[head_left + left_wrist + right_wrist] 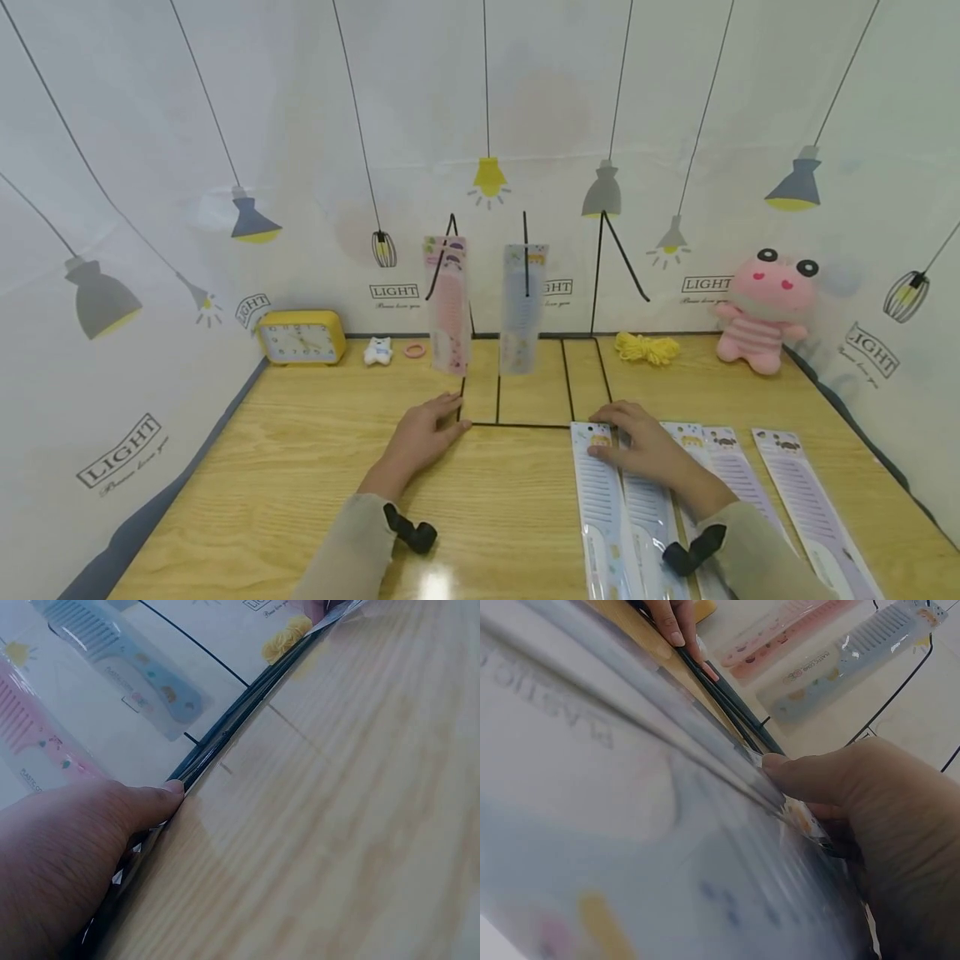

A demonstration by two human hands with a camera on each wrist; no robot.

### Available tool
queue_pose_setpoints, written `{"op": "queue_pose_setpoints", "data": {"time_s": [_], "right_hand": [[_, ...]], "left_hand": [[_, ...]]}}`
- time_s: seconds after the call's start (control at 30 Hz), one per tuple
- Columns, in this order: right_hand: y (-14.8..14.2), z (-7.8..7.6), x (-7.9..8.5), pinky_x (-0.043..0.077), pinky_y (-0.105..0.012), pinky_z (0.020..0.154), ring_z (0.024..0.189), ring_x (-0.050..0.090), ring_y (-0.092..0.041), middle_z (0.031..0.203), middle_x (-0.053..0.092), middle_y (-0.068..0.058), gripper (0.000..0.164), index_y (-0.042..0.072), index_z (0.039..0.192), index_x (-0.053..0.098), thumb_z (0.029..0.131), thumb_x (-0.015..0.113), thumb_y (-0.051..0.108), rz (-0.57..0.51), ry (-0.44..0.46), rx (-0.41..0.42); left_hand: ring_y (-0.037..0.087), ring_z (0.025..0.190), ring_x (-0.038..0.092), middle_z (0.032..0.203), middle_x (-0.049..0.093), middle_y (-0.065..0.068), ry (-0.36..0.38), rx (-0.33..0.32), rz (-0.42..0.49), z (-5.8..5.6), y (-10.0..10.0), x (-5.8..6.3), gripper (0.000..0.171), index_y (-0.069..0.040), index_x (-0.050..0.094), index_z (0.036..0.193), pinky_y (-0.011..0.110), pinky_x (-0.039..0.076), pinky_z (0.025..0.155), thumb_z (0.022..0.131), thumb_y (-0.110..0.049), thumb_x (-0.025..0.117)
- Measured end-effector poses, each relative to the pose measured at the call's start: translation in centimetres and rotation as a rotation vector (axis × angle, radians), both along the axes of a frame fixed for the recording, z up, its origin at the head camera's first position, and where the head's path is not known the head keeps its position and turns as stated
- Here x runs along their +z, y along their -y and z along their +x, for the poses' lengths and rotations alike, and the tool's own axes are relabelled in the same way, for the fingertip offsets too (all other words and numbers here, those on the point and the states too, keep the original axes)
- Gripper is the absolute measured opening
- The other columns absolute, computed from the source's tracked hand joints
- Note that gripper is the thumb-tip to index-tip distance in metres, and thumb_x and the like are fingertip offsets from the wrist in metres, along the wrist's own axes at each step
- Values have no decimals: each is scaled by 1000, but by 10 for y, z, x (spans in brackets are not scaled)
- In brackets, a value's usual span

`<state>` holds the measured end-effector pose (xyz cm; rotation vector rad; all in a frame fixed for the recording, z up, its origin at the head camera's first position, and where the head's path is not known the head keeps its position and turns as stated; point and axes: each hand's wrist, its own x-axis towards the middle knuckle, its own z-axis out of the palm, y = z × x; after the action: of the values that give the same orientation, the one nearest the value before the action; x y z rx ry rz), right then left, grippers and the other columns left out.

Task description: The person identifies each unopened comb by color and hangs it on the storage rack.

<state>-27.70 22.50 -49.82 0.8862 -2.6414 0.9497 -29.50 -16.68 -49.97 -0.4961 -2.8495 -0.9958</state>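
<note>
A black wire rack (536, 425) stands on the table, with a pink packaged comb (450, 312) and a blue packaged comb (520, 333) hanging from its hooks. My left hand (420, 433) rests at the rack's front left corner, thumb tip against the wire in the left wrist view. With the thumb and fingers of my right hand (645, 446) I pinch the hole end of the leftmost blue packaged comb (596, 500) in the row. That pack fills much of the right wrist view. Beneath the right hand and forearm, more blue and purple packs are partly hidden.
A purple packaged comb (810, 508) lies farthest right in the row. Along the back stand a yellow clock (302, 337), a small white bear (378, 351), a pink ring (415, 351), a yellow yarn bundle (647, 348) and a pink plush toy (768, 312). A third hook (597, 275) is bare.
</note>
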Motion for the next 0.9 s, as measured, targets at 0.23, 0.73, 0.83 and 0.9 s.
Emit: {"op": "queue_pose_setpoints", "data": {"time_s": [0.23,0.73,0.83,0.9], "right_hand": [[1,0,2,46,-56,100,116,56,-30,120,61,-5,44,11,116,65,85,81,38,-5,56,-48],[0,1,-5,50,-34,76,89,55,-12,100,64,4,12,10,107,68,96,70,15,-97,-32,-71],[1,2,-3,53,-40,80,92,61,-17,100,66,1,13,9,107,69,97,69,18,-129,-16,-108],[2,2,-2,55,-45,85,97,66,-22,103,69,-1,15,10,107,70,97,69,22,-160,10,-146]], "left_hand": [[22,144,40,151,49,0,4,-3,-8,-1,0,0,57,-16,56,145,47,31,119,97,-45,65],[24,143,41,150,50,2,3,-9,11,3,-1,1,56,-15,57,145,49,32,118,97,-43,66],[23,143,41,150,50,0,6,1,8,3,-1,1,56,-15,57,145,48,32,118,97,-43,66],[23,143,41,150,51,0,3,3,6,2,-1,1,56,-15,57,145,48,32,118,97,-43,66]]}}
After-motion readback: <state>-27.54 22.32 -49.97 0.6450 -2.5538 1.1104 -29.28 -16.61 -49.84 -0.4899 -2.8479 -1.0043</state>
